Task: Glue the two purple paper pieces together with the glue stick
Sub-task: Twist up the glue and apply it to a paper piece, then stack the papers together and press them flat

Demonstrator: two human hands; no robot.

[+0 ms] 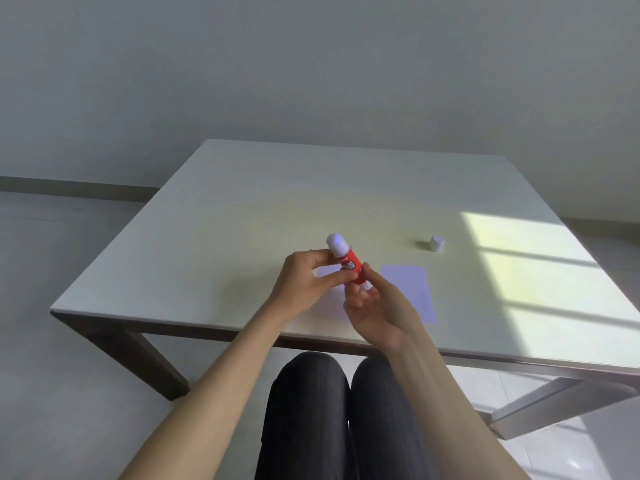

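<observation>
The glue stick [347,263], uncapped, is pinched over the surface [242,202]: left hand [308,282] grips the red barrel, right hand [372,308] its base. It looks light, rigid and smooth. Two thin, floppy purple papers [410,289] lie beneath; the cap [437,243] stands apart.

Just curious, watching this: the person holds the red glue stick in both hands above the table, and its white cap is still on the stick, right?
Not quite. The head view shows the white cap off the stick, standing alone on the table to the right of the hands. The rest holds: the left hand and right hand both hold the red glue stick above the table.
</observation>
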